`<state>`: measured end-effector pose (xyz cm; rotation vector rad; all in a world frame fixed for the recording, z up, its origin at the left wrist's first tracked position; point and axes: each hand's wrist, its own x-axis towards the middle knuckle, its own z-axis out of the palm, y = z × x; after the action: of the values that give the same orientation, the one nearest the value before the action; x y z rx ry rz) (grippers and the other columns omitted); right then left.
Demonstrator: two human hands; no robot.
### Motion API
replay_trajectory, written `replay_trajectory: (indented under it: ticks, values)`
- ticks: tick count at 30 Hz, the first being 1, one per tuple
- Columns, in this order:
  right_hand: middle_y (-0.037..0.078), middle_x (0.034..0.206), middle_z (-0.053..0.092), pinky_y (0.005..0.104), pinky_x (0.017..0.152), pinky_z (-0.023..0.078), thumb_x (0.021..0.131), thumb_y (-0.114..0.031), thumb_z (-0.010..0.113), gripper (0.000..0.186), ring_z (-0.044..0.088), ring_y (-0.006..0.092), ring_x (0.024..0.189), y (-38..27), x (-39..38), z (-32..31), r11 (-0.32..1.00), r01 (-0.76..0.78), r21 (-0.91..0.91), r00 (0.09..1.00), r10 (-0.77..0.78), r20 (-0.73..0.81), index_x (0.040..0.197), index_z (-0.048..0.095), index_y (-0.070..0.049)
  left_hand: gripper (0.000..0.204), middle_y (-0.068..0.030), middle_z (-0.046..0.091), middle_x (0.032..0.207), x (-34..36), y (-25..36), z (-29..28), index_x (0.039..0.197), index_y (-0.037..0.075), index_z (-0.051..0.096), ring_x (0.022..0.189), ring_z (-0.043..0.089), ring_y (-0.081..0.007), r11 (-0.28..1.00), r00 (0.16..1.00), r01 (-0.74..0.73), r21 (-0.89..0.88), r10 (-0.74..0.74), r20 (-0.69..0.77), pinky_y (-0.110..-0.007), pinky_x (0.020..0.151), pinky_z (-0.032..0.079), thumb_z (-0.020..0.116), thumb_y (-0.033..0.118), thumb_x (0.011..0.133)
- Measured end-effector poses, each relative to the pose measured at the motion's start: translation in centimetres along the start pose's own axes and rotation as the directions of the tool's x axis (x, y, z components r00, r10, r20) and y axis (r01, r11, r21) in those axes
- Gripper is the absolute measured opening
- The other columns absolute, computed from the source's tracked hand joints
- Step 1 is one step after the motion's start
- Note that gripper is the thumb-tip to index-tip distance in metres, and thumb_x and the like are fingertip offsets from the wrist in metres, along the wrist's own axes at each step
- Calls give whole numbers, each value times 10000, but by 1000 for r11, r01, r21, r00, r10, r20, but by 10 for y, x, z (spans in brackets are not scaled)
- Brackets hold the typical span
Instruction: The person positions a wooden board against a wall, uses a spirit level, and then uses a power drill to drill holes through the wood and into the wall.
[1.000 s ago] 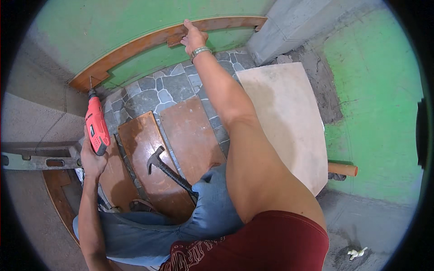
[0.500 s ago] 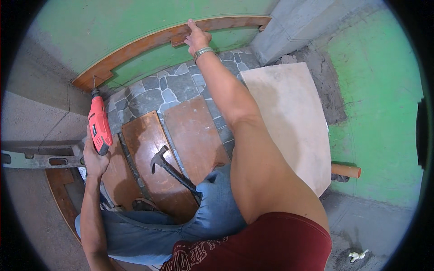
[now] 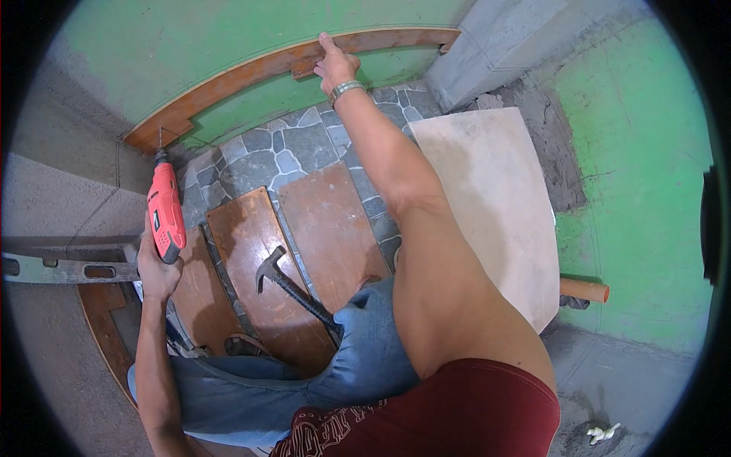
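Observation:
My left hand (image 3: pixel 158 270) is wrapped round the red-and-black drill (image 3: pixel 166 209), whose bit meets the left end of a long wooden strip (image 3: pixel 228 82) lying against the green wall. My right hand (image 3: pixel 339 68) reaches forward and grips the strip near its small underside block (image 3: pixel 301 70). A black claw hammer (image 3: pixel 293 289) lies on one of several brown boards (image 3: pixel 324 228) below my arms, its handle end hidden by my jeans.
A pale board (image 3: pixel 487 183) lies at right, beside an orange pipe (image 3: pixel 586 289). A long spirit level (image 3: pixel 53 268) sticks out at left. Stone-patterned tiles (image 3: pixel 266 156), a concrete column (image 3: pixel 491 46) and a white fitting (image 3: pixel 601 433) are also in view.
The whole view has shifted slightly, so the scene sits a little further right in the picture. Both hands keep their holds, with the drill bit still at the strip.

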<state>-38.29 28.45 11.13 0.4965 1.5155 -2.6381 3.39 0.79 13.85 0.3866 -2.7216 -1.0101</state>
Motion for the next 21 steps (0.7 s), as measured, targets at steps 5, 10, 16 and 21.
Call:
replay_trajectory:
  ticks: [5,10,16,21]
  values:
    - [290,1257,518,535,956,495,768,-295,857,874,580,425,1087,3,3,1,1000,3,13,1000,-2,-31,1292,328,162,926,-154,576,1309,1,-3,2,1523,-25,284,1183,563,-217,999,999,-32,-17,31,-25,-287,1046,380,480,-79,619]
    - [305,1278,508,551,986,475,764,-294,859,885,565,448,1125,4,7,-2,1000,-15,28,1000,14,21,1297,329,172,921,-147,582,1310,2,3,1,1520,-34,280,1192,561,-212,1000,1000,-17,-18,16,-17,-287,1061,364,480,-73,622]
    - [322,1270,514,555,987,475,761,-293,860,869,565,456,1126,5,8,-4,1000,8,17,999,-8,41,1283,346,175,898,-187,563,1358,1,0,0,1513,-34,291,1258,541,-246,999,1000,-27,-38,27,-8,-316,1091,360,526,-71,648]
    - [318,1251,525,538,948,506,764,-291,858,829,589,443,1086,3,4,-1,1000,13,1,1000,-13,16,1257,379,171,897,-177,574,1342,0,1,0,1514,-27,296,1236,554,-247,999,1000,-3,-38,2,-10,-314,1077,372,529,-70,649]
